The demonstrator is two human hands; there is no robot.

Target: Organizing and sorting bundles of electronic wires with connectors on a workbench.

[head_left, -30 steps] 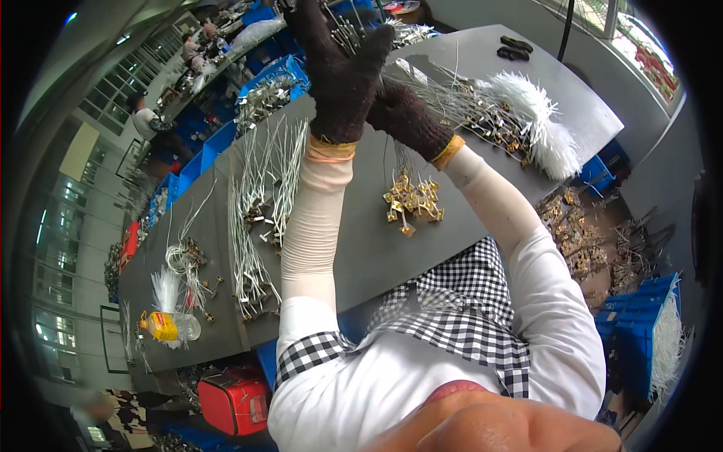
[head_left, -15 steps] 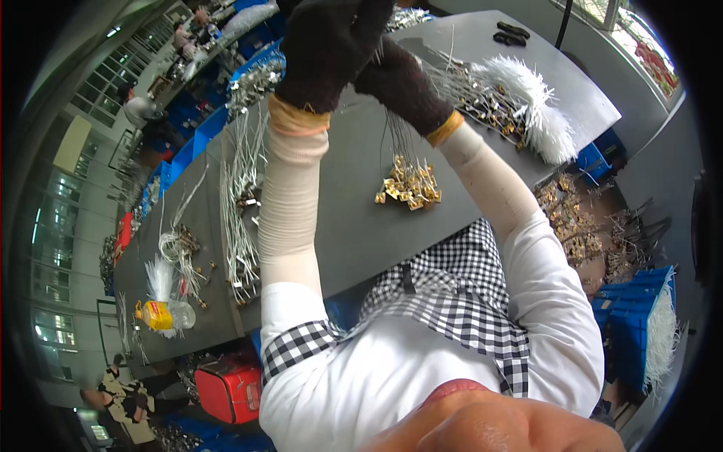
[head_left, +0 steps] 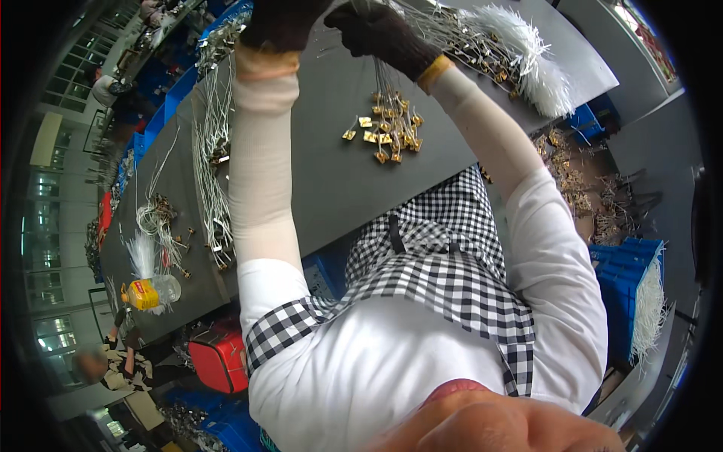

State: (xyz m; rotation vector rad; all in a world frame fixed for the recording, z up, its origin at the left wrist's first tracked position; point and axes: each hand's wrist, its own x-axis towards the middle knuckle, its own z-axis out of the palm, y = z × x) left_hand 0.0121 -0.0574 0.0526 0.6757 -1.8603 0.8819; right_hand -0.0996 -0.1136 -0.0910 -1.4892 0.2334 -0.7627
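Note:
My left hand (head_left: 282, 21), in a dark knit glove with a yellowish cuff, reaches to the top edge of the picture, where its fingers are cut off. My right hand (head_left: 388, 38), gloved the same way, is closed around a bundle of thin grey wires (head_left: 387, 79). From below that hand the wires hang down to a cluster of small gold-coloured metal connectors (head_left: 392, 128) spread on the grey table (head_left: 324, 173). A small gap separates the two hands.
More wires (head_left: 213, 151) lie left of my left arm. White fibre-like strands (head_left: 531, 60) and wires with connectors sit at the far right. A plastic bottle (head_left: 143, 294) lies at the table's left. A blue crate (head_left: 629, 297) and a red case (head_left: 218, 358) stand beside the table.
My hands have drawn apart, the left moving left and partly out of the picture. The gold connectors lie more spread out. The whole view has shifted, with the table higher in it.

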